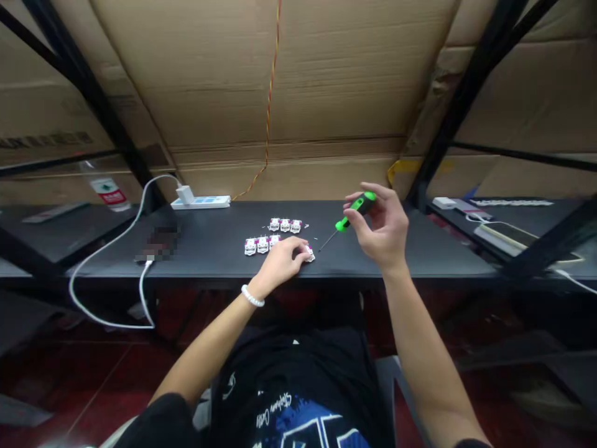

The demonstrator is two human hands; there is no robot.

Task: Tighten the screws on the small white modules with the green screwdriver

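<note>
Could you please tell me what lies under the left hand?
A small white and pink part peeks out at the fingertips of the left hand, resting on the table. The hand covers most of it, so its shape and anything else beneath are hidden.

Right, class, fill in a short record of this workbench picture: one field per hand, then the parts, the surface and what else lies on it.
Left hand: on the table, fingers curled over one small part
Right hand: raised, holding a green-handled screwdriver, tip angled down towards the left hand
Other parts: two short rows of white-and-pink pieces beside the left hand
Surface: black table
Also there: power strip, white cable, cardboard behind
</note>
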